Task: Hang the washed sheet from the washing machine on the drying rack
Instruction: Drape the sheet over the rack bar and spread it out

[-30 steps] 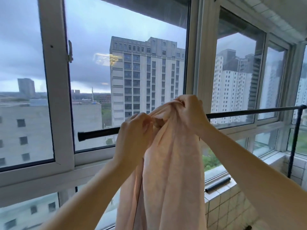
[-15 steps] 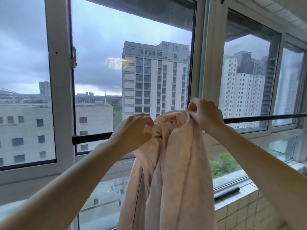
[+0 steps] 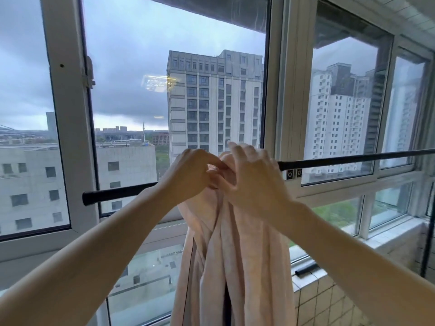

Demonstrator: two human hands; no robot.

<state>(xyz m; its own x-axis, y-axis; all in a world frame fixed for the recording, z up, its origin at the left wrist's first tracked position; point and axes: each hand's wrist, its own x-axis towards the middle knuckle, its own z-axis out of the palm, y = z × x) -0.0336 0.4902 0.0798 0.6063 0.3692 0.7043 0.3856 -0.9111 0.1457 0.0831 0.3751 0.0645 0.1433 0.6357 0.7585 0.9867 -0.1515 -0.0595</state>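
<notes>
My left hand (image 3: 190, 172) is pinching the top of the pink sheet (image 3: 235, 267), and my right hand (image 3: 255, 184) is curling over the same bunch (it looks blurry). The sheet is hanging down at the black rod (image 3: 353, 158) and hiding its middle. A black tube (image 3: 304, 269) is lying on the tiled ledge (image 3: 315, 300) under the window (image 3: 68, 137), near the sheet.

Left hand (image 3: 188, 176), right hand (image 3: 255, 184) on sheet (image 3: 237, 260)
</notes>
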